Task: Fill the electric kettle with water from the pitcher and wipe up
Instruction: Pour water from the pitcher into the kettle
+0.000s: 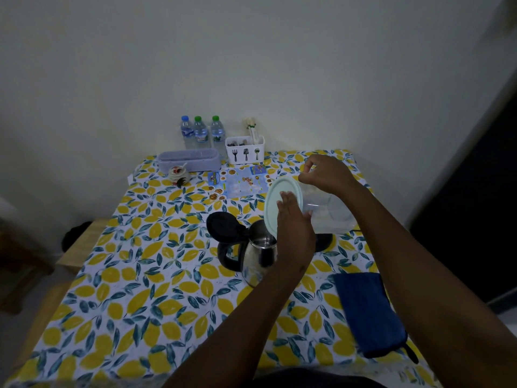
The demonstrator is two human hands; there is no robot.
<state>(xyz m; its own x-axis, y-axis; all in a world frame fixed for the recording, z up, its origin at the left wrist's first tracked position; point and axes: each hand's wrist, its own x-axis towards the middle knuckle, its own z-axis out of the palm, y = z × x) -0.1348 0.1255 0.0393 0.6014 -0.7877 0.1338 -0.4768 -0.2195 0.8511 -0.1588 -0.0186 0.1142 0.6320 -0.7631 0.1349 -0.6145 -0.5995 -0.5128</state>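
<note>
- The pitcher (330, 208) is tipped on its side above the open kettle (258, 253), its pale lid (282, 203) facing the person and its lower edge over the kettle's mouth. A thin stream seems to run into the steel body, though that is hard to make out.
- The right hand (326, 175) has its grip closed around the top of the pitcher's clear body. The left hand (293, 228) lies flat with open fingers (288, 200) pressed against the lid, not clasping anything.
- To pour well, keep the left palm firm on the lid so it cannot slip off while the pitcher is this steeply tilted, and let water leave only at the lowest edge.
- Keep that edge centred over the kettle's mouth, clear of the raised black kettle lid (222, 225) on the far left side.
- Raise the tilt slowly; a sudden tip would likely send water over the steel wall onto the lemon-print desk (140, 275).
- Watch the level inside, which cannot be read from here, and right the pitcher before it nears the rim.
- The blue cloth (369, 312) lies folded on the desk to the right, near the person and well apart from the kettle, ready for wiping any drips afterwards.
</note>
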